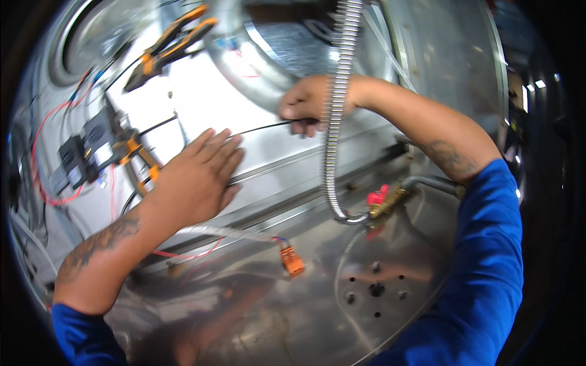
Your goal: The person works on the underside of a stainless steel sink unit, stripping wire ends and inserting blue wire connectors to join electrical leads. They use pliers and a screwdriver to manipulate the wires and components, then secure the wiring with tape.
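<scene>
My right hand (310, 105), partly behind the ribbed metal hose (335, 122), pinches a thin black strip (268, 127) that looks like a cable tie. The strip runs leftward over the white panel (207, 100) to the fingertips of my left hand (196, 174). That hand lies palm down with fingers stretched; whether it touches the strip's far end cannot be made out. Orange-and-black pliers (160, 56) rest beyond it on the panel. A second orange-and-black tool (135, 160) sits just left of the left hand, beside dark box-shaped parts (88, 149) with red wires.
The hose hangs down to a brass valve (384, 204) with a red handle. An orange wire connector (292, 261) lies on the shiny steel surface (244, 311) nearer me. Round openings (290, 46) are at the back, and a steel wall (455, 61) stands to the right.
</scene>
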A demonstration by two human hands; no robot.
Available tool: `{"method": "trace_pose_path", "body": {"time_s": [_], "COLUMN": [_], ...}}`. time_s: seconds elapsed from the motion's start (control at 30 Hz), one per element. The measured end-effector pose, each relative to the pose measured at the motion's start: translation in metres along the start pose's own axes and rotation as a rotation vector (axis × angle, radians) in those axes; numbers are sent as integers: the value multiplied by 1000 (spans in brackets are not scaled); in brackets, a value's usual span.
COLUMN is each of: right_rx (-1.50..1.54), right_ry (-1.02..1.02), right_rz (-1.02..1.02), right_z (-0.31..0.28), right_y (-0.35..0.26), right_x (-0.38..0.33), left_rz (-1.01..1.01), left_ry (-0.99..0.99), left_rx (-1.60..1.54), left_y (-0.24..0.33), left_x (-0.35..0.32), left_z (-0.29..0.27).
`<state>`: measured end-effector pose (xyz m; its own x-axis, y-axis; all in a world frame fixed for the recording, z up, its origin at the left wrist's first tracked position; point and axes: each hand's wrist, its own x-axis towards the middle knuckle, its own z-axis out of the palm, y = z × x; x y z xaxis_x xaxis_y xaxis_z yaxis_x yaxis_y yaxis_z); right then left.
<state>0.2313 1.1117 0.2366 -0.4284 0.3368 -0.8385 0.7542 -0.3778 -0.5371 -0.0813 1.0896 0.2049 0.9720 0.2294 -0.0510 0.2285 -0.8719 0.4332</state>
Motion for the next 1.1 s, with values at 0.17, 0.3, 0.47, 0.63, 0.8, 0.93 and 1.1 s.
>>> {"method": "trace_pose_path", "body": {"time_s": [0.17, 0.3, 0.47, 0.63, 0.8, 0.93, 1.1], "right_rx": [244, 278, 173, -145, -196, -278, -465], "right_ry": [13, -38, -53, -59, -51, -30, -34], "right_rz": [132, 132, 96, 129, 145, 212, 198], "right_z": [-31, -34, -27, -22, -16, -16, -20], "right_y": [6, 8, 10, -1, -12, -8, -8], "right_x": [-22, -23, -17, -19, -18, -20, -22], "left_rz": [16, -11, -8, -20, -6, 23, 34], "left_ry": [-4, -59, -60, -51, -31, -16, -17], "left_rx": [20, 4, 40, -11, -54, -104, -107], "left_y": [0, 4, 5, 3, 5, 10, 15], "left_x": [7, 12, 12, 8, 1, -1, 3], "left_z": [-10, -16, -18, -15, -19, -23, -21]}}
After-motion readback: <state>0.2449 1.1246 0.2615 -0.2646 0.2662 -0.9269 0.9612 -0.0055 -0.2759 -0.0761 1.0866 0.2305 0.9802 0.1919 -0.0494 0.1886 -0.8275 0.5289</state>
